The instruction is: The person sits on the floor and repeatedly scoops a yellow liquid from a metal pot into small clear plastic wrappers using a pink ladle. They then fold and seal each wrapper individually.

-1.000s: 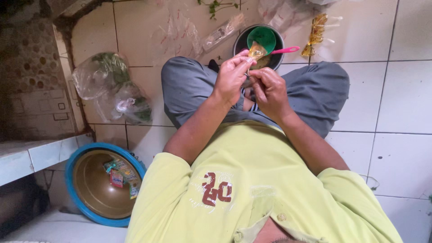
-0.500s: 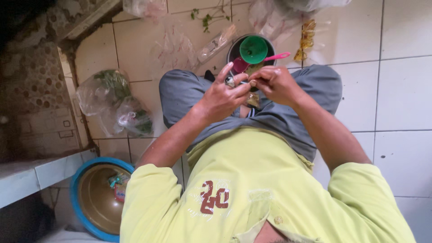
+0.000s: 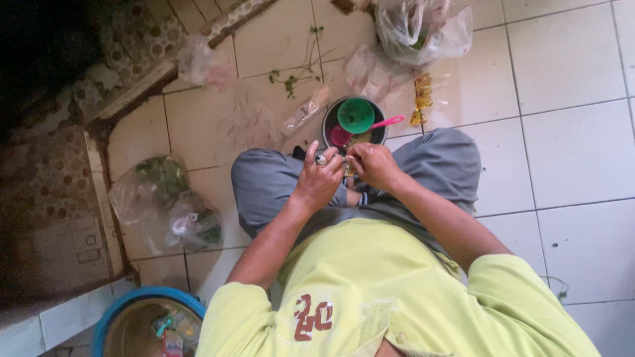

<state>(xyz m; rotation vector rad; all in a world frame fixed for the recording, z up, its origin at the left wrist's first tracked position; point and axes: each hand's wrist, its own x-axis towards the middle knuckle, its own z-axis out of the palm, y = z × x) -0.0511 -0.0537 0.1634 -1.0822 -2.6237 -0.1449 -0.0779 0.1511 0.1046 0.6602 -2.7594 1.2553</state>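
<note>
In the middle of the frame the left hand and the right hand meet over the person's lap, fingertips pinched together on a small yellowish item held between them; it is too small and too covered to tell what it is. The left thumb and forefinger stick up a little, the other fingers curl in; the right hand's fingers are bent tight around the piece.

Just above the hands, on the white tiled floor, stands a dark metal pot with a green cup and a pink spoon in it. Judging by this, the work is midway: something already lies in the pot, while a yellow bundle and a clear plastic bag in the upper part of the frame look untouched. A bag of greens lies at centre left, a blue basin at lower left.

Against the frame half a second earlier, the hands sit lower and closer together, the left fingers less spread, and the view takes in more floor above the pot
</note>
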